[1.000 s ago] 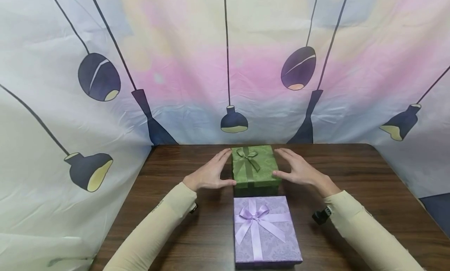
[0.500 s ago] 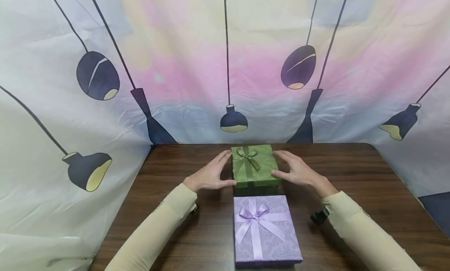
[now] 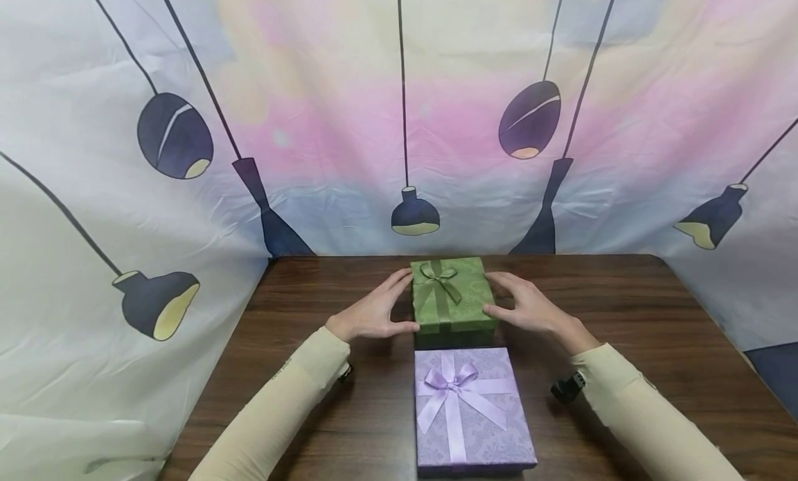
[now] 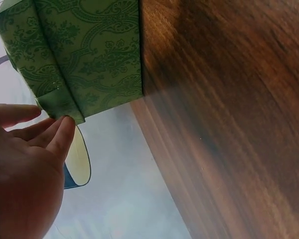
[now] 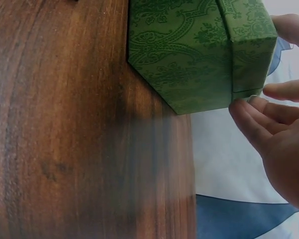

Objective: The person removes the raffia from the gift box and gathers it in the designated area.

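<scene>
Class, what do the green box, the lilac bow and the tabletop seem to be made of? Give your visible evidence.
Green box: probably cardboard covered in patterned, fairly matte paper; it has crisp edges and flat faces.
Lilac bow: likely satin ribbon; it shines softly and folds into loops.
Tabletop: wood or wood-look laminate, with a slight sheen; brown grain streaks show, real or printed.
</scene>
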Demonstrator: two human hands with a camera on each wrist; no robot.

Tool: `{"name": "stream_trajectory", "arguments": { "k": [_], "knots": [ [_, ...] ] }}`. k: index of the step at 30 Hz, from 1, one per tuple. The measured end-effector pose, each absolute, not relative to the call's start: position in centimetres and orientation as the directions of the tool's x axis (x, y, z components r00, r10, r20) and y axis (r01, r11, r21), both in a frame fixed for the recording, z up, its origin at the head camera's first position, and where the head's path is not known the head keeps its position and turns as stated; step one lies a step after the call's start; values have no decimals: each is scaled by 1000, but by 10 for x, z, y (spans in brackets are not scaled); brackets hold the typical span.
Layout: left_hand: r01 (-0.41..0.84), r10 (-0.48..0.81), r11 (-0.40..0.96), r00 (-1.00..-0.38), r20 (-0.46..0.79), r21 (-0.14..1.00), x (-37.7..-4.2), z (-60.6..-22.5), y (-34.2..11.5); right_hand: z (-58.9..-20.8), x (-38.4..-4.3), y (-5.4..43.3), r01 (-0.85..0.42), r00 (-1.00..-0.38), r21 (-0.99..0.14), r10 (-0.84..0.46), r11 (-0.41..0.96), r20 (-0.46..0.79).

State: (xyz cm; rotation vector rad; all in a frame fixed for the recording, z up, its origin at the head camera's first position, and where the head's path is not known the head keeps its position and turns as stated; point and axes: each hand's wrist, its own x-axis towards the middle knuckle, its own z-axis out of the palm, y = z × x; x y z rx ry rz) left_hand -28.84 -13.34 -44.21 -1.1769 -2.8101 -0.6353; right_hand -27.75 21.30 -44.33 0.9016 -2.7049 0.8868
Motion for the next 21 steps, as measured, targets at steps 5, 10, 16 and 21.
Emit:
{"name": "stream_trajectory", "arguments": {
  "k": [5, 10, 16, 21],
  "knots": [
    [674, 675, 627, -720, 159, 391, -288, -443, -135, -445, -278, 212, -592, -805, -490, -498, 639, 324],
    [666, 671, 619, -724, 161, 416, -288, -445, -136, -447, -279, 211, -595, -803, -503, -492, 627, 337],
    [675, 678, 588, -712, 183, 445, -288, -446, -135, -445, -277, 208, -538, -839, -605, -440, 587, 320],
    [660, 666, 575, -721, 192, 483, -289, -448, -135, -443, -273, 204, -439, -887, -729, -381, 525, 259]
  ]
}}
